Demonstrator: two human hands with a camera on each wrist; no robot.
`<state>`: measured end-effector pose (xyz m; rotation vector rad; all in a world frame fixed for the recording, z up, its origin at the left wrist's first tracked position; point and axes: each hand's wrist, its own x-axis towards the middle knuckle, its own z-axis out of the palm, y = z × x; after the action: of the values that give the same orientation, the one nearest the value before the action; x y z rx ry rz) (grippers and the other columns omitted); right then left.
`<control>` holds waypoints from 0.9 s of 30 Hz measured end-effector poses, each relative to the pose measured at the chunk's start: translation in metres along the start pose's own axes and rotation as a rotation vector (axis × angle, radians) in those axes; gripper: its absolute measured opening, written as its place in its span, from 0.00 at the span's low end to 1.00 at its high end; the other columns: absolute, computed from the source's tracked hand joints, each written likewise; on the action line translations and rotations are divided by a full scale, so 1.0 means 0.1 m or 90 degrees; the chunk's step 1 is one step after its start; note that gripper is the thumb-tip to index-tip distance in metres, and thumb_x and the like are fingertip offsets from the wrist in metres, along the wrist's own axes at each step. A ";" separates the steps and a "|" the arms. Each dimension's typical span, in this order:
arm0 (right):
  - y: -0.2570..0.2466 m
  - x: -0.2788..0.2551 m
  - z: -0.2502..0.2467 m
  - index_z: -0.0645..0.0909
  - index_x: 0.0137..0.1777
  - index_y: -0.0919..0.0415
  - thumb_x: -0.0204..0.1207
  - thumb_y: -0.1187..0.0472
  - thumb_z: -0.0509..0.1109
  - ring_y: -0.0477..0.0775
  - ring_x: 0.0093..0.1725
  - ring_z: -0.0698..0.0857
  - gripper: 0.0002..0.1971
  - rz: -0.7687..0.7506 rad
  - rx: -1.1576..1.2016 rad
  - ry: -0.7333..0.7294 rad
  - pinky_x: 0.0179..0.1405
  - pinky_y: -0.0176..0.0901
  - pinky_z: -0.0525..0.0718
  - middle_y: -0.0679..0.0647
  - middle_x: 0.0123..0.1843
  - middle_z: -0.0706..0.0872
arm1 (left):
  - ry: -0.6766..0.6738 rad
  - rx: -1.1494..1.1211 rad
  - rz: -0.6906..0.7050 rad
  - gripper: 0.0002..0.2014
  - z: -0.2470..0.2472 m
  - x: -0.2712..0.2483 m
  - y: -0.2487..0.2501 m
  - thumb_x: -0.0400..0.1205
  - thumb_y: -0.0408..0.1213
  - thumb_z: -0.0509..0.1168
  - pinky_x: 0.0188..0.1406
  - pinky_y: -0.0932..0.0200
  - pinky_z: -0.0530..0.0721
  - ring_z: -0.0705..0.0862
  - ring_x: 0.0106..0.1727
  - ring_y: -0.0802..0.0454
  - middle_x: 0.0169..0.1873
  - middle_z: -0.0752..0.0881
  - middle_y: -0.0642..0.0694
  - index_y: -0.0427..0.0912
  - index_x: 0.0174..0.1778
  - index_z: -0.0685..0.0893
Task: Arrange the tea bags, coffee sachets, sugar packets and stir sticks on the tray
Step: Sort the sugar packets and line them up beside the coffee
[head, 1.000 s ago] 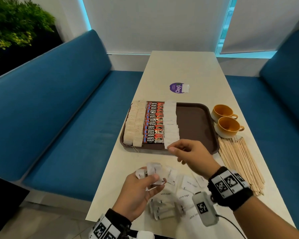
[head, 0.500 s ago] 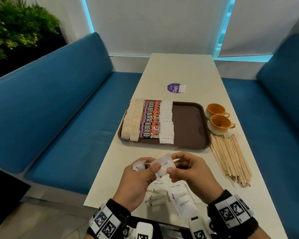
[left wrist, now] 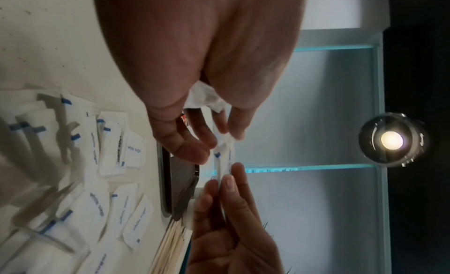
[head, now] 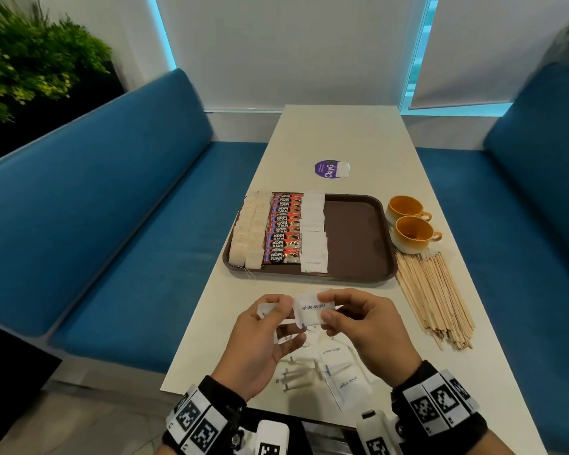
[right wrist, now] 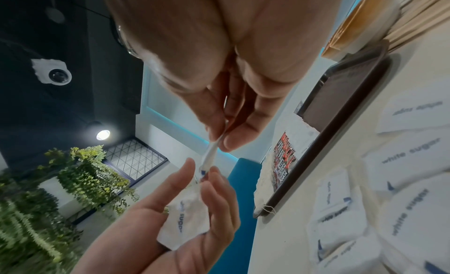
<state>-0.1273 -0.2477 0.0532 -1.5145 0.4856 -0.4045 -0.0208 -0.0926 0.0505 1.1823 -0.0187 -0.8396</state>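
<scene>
White paper sugar packet (head: 312,311) printed "white sugar" pinched above table edge between left hand (head: 263,339) and right hand (head: 362,330) | right wrist view alone shows another crumpled packet (right wrist: 187,222) in left palm | brown plastic tray (head: 355,238): rows of tea bags (head: 248,231), red coffee sachets (head: 283,231), sugar packets (head: 313,231) | wooden stir sticks (head: 436,297) beside it

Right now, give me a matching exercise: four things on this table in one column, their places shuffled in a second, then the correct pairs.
Things:
1. coffee sachets
2. stir sticks
3. orange cups
4. held sugar packet

Places:
A. loose on the table, right of the tray
B. pinched between left hand and right hand
C. on the tray, between tea bags and sugar packets
D. right of the tray, beyond the sticks

Pairs: 1-C, 2-A, 3-D, 4-B
</scene>
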 end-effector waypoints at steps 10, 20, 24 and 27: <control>0.00 0.03 -0.07 0.93 0.56 0.52 0.74 0.73 0.80 0.55 0.46 0.92 0.16 -0.004 0.000 0.003 0.52 0.49 0.91 0.58 0.47 0.95 | -0.020 0.115 0.172 0.10 0.01 -0.03 0.00 0.75 0.17 0.74 0.47 0.53 0.89 0.89 0.41 0.43 0.41 0.89 0.35 0.35 0.45 0.92; -0.04 0.01 -0.11 0.93 0.57 0.51 0.75 0.76 0.77 0.57 0.42 0.90 0.20 -0.005 -0.030 -0.022 0.46 0.43 0.91 0.58 0.44 0.94 | -0.021 0.128 0.137 0.18 -0.01 -0.02 0.02 0.74 0.21 0.77 0.65 0.34 0.85 0.89 0.46 0.36 0.46 0.90 0.25 0.42 0.56 0.93; -0.04 0.02 -0.11 0.92 0.60 0.50 0.74 0.74 0.79 0.62 0.41 0.90 0.21 -0.007 -0.049 -0.033 0.48 0.46 0.92 0.59 0.40 0.93 | -0.020 0.100 0.116 0.21 -0.01 -0.02 0.02 0.73 0.17 0.75 0.64 0.34 0.86 0.90 0.45 0.34 0.45 0.90 0.22 0.43 0.57 0.93; -0.01 0.03 -0.11 0.91 0.62 0.50 0.72 0.74 0.81 0.57 0.39 0.89 0.23 -0.013 -0.057 -0.032 0.48 0.42 0.90 0.58 0.38 0.91 | -0.019 0.085 0.107 0.23 -0.03 -0.02 -0.01 0.73 0.15 0.74 0.64 0.37 0.86 0.89 0.43 0.36 0.38 0.89 0.27 0.44 0.57 0.94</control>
<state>-0.1311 -0.2585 0.0538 -1.6128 0.4538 -0.3650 -0.0215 -0.0894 0.0496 1.2746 -0.1984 -0.7161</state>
